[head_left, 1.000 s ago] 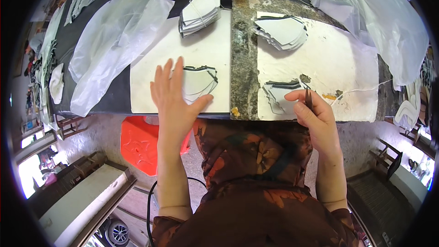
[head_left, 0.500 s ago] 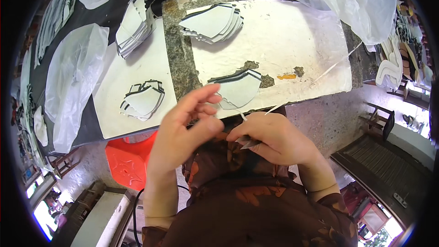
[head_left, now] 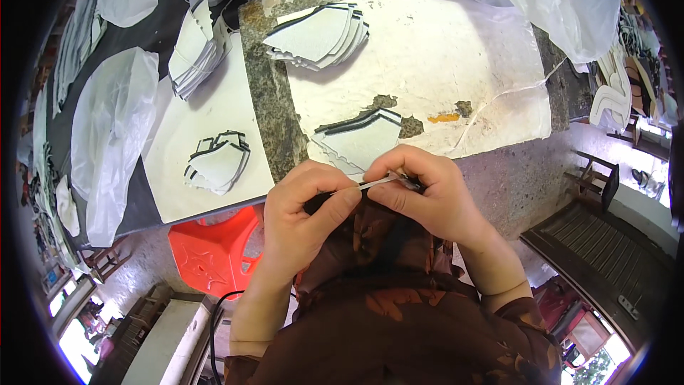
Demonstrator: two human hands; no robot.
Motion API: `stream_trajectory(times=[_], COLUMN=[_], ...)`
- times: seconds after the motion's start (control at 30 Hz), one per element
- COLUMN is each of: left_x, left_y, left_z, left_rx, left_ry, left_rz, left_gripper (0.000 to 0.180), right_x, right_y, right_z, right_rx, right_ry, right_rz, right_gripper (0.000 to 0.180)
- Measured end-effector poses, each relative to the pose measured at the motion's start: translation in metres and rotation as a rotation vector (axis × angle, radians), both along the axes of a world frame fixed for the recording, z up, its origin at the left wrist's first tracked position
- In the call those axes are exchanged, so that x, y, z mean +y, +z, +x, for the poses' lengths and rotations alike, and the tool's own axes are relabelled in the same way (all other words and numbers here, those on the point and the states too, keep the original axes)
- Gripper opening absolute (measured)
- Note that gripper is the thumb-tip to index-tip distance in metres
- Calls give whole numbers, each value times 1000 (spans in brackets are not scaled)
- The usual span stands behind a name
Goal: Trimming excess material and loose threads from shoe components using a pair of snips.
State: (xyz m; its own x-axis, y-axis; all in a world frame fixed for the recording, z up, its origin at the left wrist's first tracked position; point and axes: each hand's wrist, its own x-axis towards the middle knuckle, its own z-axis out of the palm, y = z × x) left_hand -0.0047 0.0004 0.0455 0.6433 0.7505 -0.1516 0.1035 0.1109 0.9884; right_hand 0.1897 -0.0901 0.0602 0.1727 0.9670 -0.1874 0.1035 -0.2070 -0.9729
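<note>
Close together at the table's front edge, my two hands pinch a thin white strip (head_left: 375,182) stretched between them. My left hand (head_left: 303,207) has one end between thumb and forefinger. At the other end, my right hand (head_left: 431,192) grips it the same way; a dark, partly hidden thing (head_left: 411,182) shows among its fingers. Just beyond the hands lies a small stack of white cut pieces with black edges (head_left: 363,139), its near end overlapped by my fingers. Farther off on the same sheet is a thicker stack of similar pieces (head_left: 313,37).
A smaller stack (head_left: 219,162) and a tied bundle of white pieces (head_left: 194,53) lie left on the table. Clear plastic bags (head_left: 117,135) lie at the left and along the far edge. Below the table stands a red plastic stool (head_left: 210,257). A worn white sheet (head_left: 427,50) covers the tabletop.
My left hand has come down and right and now pinches the strip. My right hand has risen slightly, and the pointed dark metal blade seen in it before is mostly hidden.
</note>
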Motion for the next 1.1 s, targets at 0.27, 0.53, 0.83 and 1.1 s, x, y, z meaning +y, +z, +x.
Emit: stream_trajectory(times=[0.27,0.53,0.83,1.1], left_x=[5,-3,-2,-4], left_y=[-22,-40,-41,-41], left_z=[4,-3,-3,-2], left_rx=[354,375,374,384], left_ry=[9,8,0,2], left_rz=[847,916,918,933], left_gripper=[24,31,28,28], right_x=[24,59,59,58], right_y=[-5,-15,-31,-33], right_z=[16,-6,-23,-22], right_rx=[255,44,-423,-504], right_ry=[-158,-58,-113,-103], right_rz=[-210,-209,-71,-87], right_gripper=[10,16,14,13])
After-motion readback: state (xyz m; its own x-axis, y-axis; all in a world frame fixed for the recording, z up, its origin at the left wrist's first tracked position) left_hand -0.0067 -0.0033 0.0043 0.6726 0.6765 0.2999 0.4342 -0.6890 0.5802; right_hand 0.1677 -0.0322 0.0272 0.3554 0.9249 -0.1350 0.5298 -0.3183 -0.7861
